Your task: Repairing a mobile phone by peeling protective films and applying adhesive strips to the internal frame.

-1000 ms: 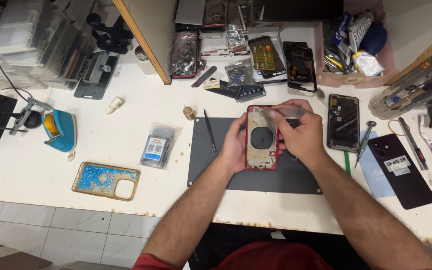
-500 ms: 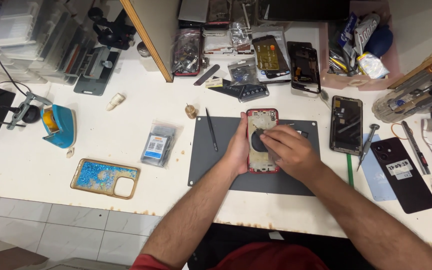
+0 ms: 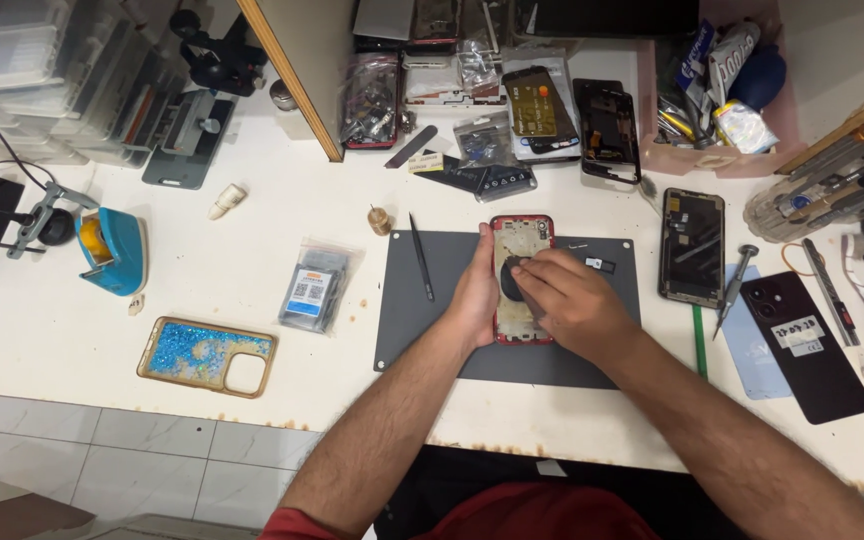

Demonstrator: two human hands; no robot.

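Head view: near to far.
Mat point(image 3: 432, 330): grey, by the tabletop's near edge.
Left hand point(image 3: 477, 295): clasping the phone shell's left side.
Right hand point(image 3: 567, 300): fingertips pressed on the shell's dark round part.
Phone shell point(image 3: 522, 238): red, flat on the mat between both hands.
Tweezers point(image 3: 420, 257): mat's left edge.

Both hands point(image 3: 532, 295) on red phone housing point(image 3: 522, 232) atop grey mat point(image 3: 412, 330).

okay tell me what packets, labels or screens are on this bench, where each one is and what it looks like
Clear plastic packet: left of the grey mat, square, blue-and-white label inside.
Phone screen: right of the mat, a dark rectangle, lying flat.
White label: on the black phone back, far right, a small rectangle.
Clear bags: above the mat, dark parts inside.
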